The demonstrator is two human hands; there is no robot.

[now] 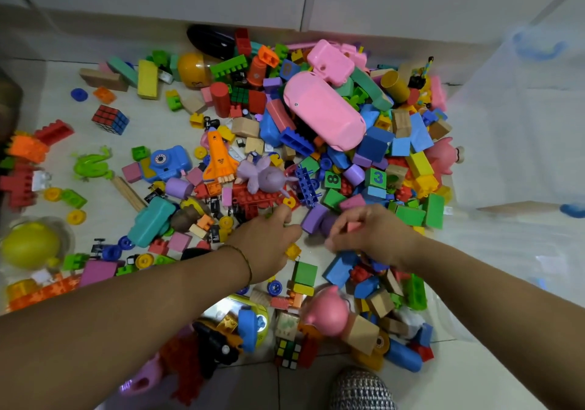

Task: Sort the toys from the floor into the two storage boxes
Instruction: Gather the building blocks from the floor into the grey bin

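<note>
Small pink block (353, 226) pinched in my right hand (375, 234), fingers curled round it, just above the pile (335, 200) in the middle of the floor (107, 216); it looks light and stiff, foam or wood I'd guess, not fragile, so a fingertip grip on its flat faces should do; a purple block (314, 222) lies just beside my fingertips, rounded on one side, so I'd take that one by its flat ends; my left hand (269, 241) is down among the toys next door, fingers bent over something greenish, though my knuckles hide whether I've actually got hold of it; beyond, the big pink case (323, 115) sits on top of the heap, bulky and smooth, a two-hand job I reckon; the clear storage box (522, 131) stands off to my right, well apart
</note>
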